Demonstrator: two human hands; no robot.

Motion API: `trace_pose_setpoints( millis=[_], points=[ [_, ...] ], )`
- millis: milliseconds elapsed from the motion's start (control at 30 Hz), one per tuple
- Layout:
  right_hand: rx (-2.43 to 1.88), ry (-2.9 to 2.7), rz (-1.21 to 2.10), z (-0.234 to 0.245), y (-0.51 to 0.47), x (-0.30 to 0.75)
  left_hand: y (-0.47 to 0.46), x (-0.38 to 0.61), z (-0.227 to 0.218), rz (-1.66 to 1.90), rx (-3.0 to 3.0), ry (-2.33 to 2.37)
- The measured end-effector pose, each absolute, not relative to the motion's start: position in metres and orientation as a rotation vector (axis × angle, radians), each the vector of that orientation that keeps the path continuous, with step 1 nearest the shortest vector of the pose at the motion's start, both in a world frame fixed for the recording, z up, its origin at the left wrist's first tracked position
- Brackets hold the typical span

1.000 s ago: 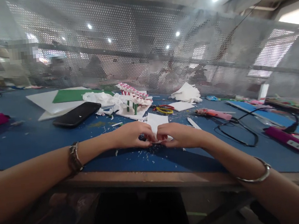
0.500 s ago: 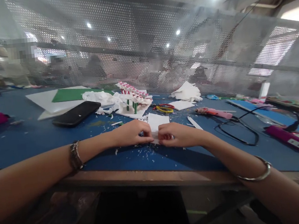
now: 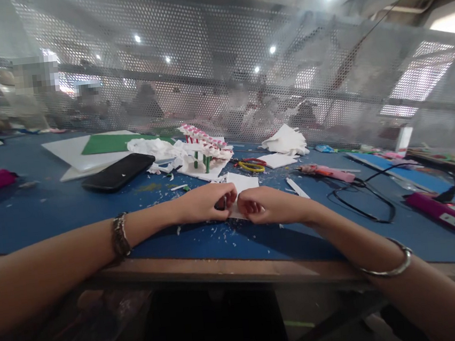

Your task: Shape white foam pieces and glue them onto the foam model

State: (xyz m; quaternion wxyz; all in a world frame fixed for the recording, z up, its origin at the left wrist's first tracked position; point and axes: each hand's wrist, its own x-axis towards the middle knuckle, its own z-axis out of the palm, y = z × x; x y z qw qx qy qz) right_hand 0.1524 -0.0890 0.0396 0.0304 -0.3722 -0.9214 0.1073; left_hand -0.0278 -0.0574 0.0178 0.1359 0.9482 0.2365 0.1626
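A small white sheet (image 3: 243, 179), like paper or thin foam, lies on the blue table under both hands. My left hand (image 3: 206, 202) has its fingers curled into a pinch over the sheet's left near side. My right hand (image 3: 269, 204) is closed as well, its bent fingers almost touching the left fingertips. Whatever is between the fingers is hidden or too small to make out. Just behind stands a white piece with pink-topped rows and green posts (image 3: 206, 159). Red-and-yellow-handled pliers or scissors (image 3: 253, 164) lie to its right.
White scraps are scattered over the blue mat (image 3: 219, 246). At left lie a black phone (image 3: 119, 173) and a green sheet (image 3: 108, 143). On the right are a pink corded tool (image 3: 328, 172), a purple power strip (image 3: 449, 213) and a white stack (image 3: 285, 141). A perforated screen (image 3: 201, 60) rises behind.
My left hand has moved slightly right and its fingertips have lifted, coming closer to the right hand. The right fingers have shifted a little left. The white sheet stays under them.
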Motion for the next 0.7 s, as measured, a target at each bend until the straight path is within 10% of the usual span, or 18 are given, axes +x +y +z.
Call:
trace_pose_setpoints(
  millis=[700],
  points=[
    [-1.131, -2.845, 0.262, 0.0451, -0.0923, 0.1542, -0.0538, -0.0306, 0.0203, 0.401, 2.883, 0.524]
  ],
)
